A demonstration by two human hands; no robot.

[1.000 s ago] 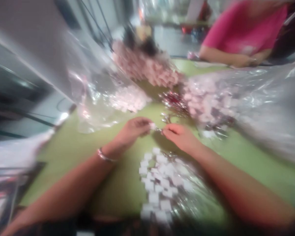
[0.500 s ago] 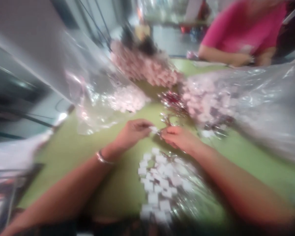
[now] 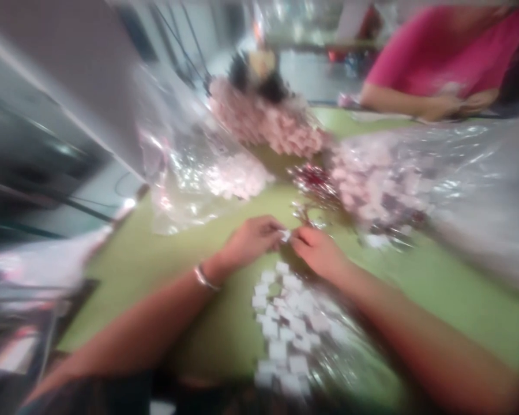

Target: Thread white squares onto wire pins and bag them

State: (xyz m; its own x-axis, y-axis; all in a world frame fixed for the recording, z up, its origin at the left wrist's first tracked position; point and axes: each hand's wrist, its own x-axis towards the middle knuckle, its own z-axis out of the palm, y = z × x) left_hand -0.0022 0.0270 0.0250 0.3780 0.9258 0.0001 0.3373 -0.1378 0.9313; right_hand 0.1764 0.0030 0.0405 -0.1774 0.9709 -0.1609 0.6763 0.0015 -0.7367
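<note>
White piece (image 3: 285,235) sits pinched between the fingers of the left hand (image 3: 249,242) and right hand (image 3: 322,251), now closer together, leaving less of it exposed.

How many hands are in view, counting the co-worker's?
4. The left hand and right hand meet over the green table at a small white piece. The co-worker's two, blurred, are upper right: one hand, the other hand beside it.

The small white piece (image 3: 284,235) is blurred and partly hidden by the fingertips of both hands; the pink-shirted person (image 3: 450,57) is cut off by the top edge.
</note>
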